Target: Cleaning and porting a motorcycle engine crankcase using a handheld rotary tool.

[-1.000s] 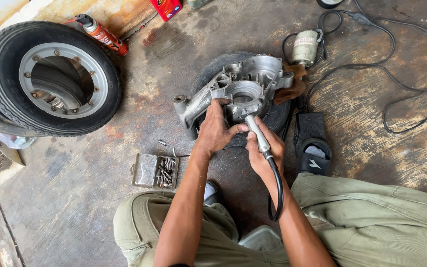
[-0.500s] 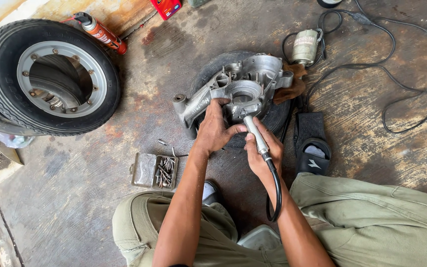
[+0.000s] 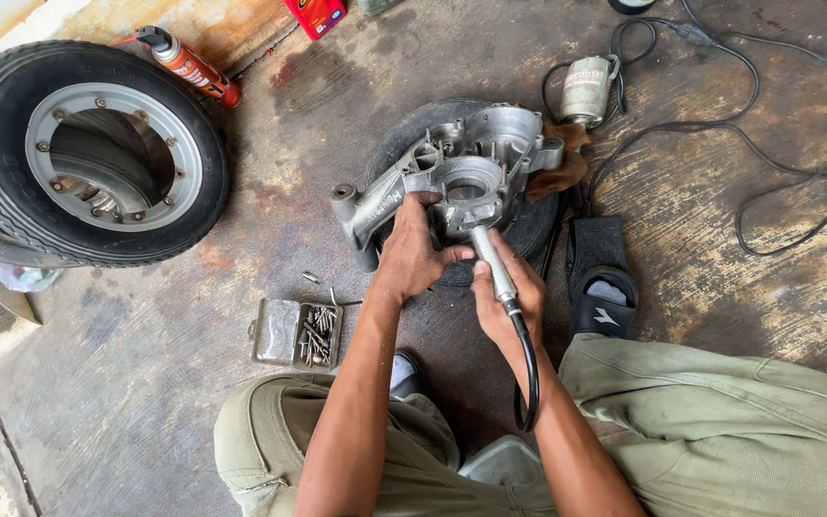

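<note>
Your left hand (image 3: 412, 257) is gripping the heavy, rigid aluminium engine casing (image 3: 461, 172) at six o'clock; your right hand (image 3: 509, 302), fingers closed, is holding the slim grinder handpiece (image 3: 492, 263).

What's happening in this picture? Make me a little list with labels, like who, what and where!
Place: stained concrete floor
Person: sits low on the floor, in green trousers
Left hand: steadies a grey metal engine casing
Right hand: holds a slim silver handpiece with a black flexible shaft, its tip at the casing
Under the casing: a black tyre lying flat
Nearby: small open tin of bits, black sandal, small motor with black cable
Far left: wheel with tyre, orange spray can
</note>
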